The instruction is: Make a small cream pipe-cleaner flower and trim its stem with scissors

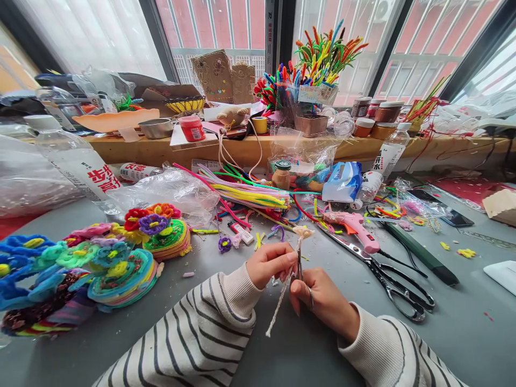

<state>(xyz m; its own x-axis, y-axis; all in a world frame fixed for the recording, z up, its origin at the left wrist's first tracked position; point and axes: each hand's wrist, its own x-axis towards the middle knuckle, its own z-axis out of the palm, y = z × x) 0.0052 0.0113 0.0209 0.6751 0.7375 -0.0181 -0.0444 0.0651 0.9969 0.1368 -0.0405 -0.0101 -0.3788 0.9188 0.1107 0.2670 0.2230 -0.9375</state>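
Both hands meet over the grey table [250, 355], each in a striped sleeve. My left hand [269, 263] pinches a white pipe cleaner [280, 301] whose loose end trails down toward me. My right hand [322, 301] is closed round the thin upright stem of the same piece, which ends in a small cream tuft [303, 232] at the top. The pipe cleaner appears wound round that stem between the two hands.
Finished pipe-cleaner flower coasters [100, 258] are piled at the left. A pink glue gun [355, 228] and black scissors [397, 285] lie to the right. Loose coloured pipe cleaners [245, 193], a plastic bag and a water bottle [76, 161] lie behind; a cluttered wooden shelf [250, 148] runs along the window.
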